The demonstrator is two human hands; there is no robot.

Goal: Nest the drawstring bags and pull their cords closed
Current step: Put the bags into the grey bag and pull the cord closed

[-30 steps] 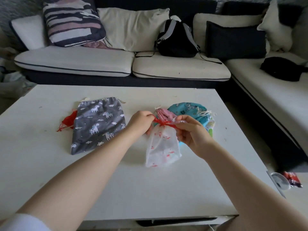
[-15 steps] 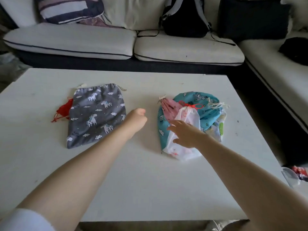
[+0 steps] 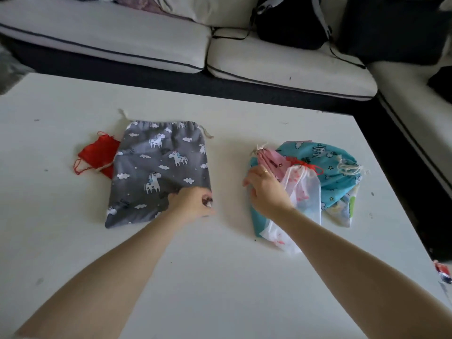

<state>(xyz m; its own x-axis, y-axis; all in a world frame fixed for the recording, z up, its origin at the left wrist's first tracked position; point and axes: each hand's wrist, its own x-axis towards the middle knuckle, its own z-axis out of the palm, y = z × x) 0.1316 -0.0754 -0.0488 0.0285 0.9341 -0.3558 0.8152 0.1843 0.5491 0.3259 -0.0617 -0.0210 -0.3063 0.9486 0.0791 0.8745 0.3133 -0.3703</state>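
Note:
A grey unicorn-print drawstring bag (image 3: 159,172) lies flat on the white table (image 3: 220,277), its mouth facing away from me. A small red bag (image 3: 100,155) sticks out from under its left side. My left hand (image 3: 193,204) pinches the grey bag's near right corner. To the right is a pile: a teal bag (image 3: 330,162), a pink bag (image 3: 269,157) and, on top, a white translucent bag (image 3: 305,189) whose red cord is drawn tight. My right hand (image 3: 264,189) rests on the pile's left side, fingers loosely bent over the pink and teal cloth.
A white sofa (image 3: 122,37) runs along the table's far side and down the right, with a black backpack (image 3: 288,28) on it. A small red and white packet (image 3: 444,272) lies at the table's right edge.
The white bag went from being held in both hands to lying on the pile. My left hand moved left and took the grey bag's corner. My right hand slid to the pile's left side.

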